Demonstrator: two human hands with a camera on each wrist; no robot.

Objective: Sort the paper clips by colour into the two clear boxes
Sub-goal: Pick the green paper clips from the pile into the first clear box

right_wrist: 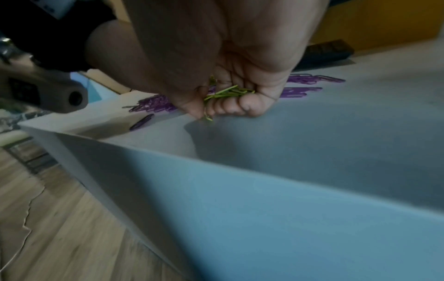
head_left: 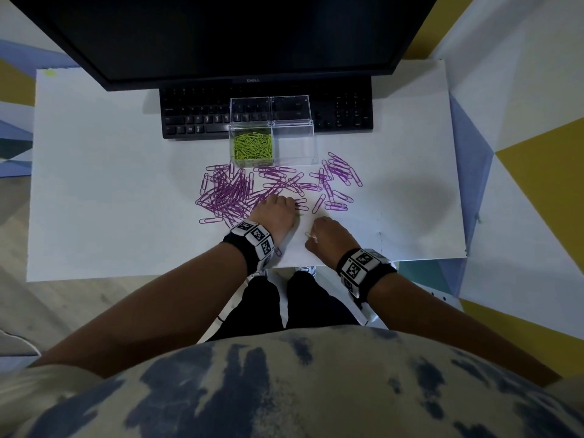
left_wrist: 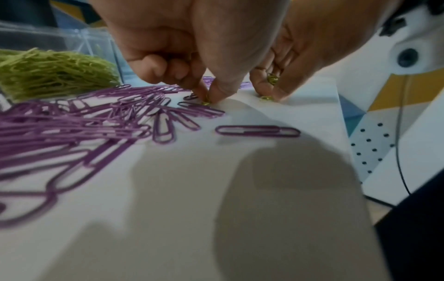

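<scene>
The left hand (head_left: 275,213) is down on the table (head_left: 94,184) at the near edge of the purple paper clips (head_left: 230,192), its thumb and forefinger pinching a single green clip (left_wrist: 205,103) against the surface; only the left wrist view shows that pinch, since from the head camera the knuckles hide it. The right hand (head_left: 328,237) sits just beside it, nearer the table's front edge. Its fingers are curled around a small bunch of green paper clips (right_wrist: 228,93) in the palm, visible only from the right wrist, while thumb and fingertip nip one more clip (right_wrist: 208,117) touching the table.

Beyond the hands, the purple clips lie scattered across the table in front of two clear boxes (head_left: 273,143) that stand side by side with lids raised. The left box holds a heap of green clips (head_left: 252,146); the right box (head_left: 295,143) shows nothing inside. Behind them lies a black keyboard (head_left: 196,118), and above it a dark monitor (head_left: 237,33) whose lower bezel reads "DELL".
</scene>
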